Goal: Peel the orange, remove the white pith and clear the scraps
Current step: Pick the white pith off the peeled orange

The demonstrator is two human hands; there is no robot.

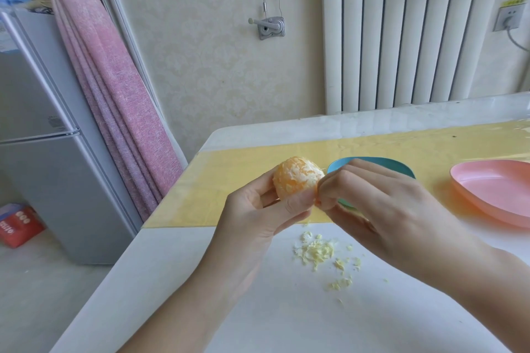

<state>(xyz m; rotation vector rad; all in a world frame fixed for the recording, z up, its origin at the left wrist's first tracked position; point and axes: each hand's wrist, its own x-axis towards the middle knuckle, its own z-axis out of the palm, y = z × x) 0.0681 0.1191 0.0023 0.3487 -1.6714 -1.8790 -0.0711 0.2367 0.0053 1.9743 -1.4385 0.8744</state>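
Head view has the orange (298,178) up off the table (258,309), over the near edge of the yellow mat (229,180), fully out of its peel but with white pith (305,170) patching much of its surface. My left hand (258,209) cradles it from 7 o'clock, fingers (298,203) curled round its underside and the thumb laid across its near face. My right hand (381,203) comes in from 4 o'clock with its fingertips (329,183) pinched tight together against the fruit's lower right edge; what they have is too small to make out, but I judge it to be a shred of pith. To do this well I should pull each shred low and along the surface, not straight out, so the thin membrane does not tear and leak juice. My left grip should be only firm enough to stop the fruit turning, since squeezing would split the segments. After each pull I should roll the orange a little so a fresh white patch faces my right hand. The scraps (318,252) lie scattered on the white table at 6 o'clock of the orange. The blue dish (372,166) sits at 3 o'clock, half hidden behind my right hand, with the pink tray (493,189) further out at 3 o'clock; dropping new bits over a dish would save sweeping later.
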